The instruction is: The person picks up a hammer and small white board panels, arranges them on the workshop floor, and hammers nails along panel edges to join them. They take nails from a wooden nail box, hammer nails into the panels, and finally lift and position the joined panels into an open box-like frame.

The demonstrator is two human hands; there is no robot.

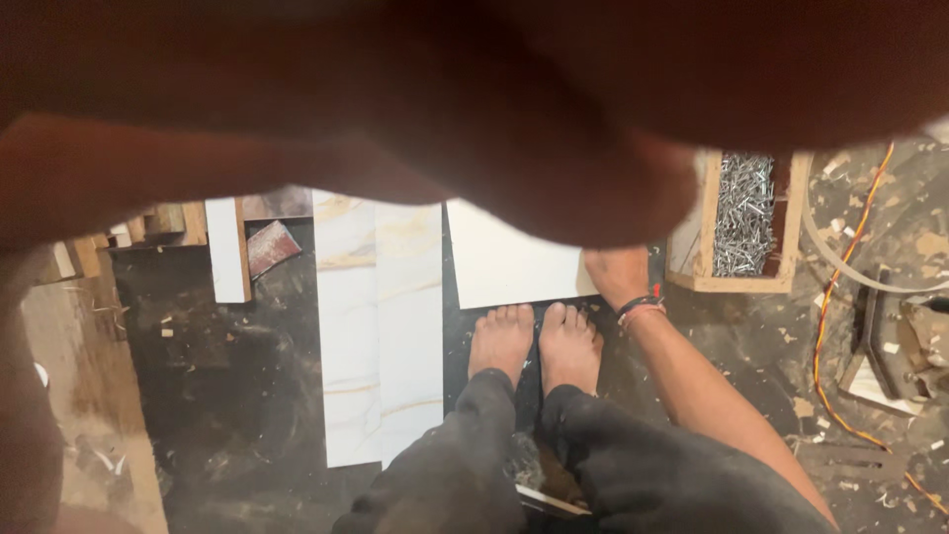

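The right hand (615,272) was down on the floor (227,396), just past the bare feet (536,341), pressed on the near right corner of a plain white panel (509,262). Its fingers were hidden under a dark blurred shape across the top of the view, so I could not tell whether it gripped the panel or merely lay on it. A red and black band (641,305) circled that wrist. The left forearm (148,173) stretched blurred across the upper left; the left hand itself was lost in that blur, its grip impossible to tell. Left of the panel and just apart lay a long marbled strip (381,336), running away from the feet. Further left sat a narrow white strip (227,252). Right of the hand stood a wooden box of nails (741,213), and a red-yellow wire (825,326) snaked over the dusty floor
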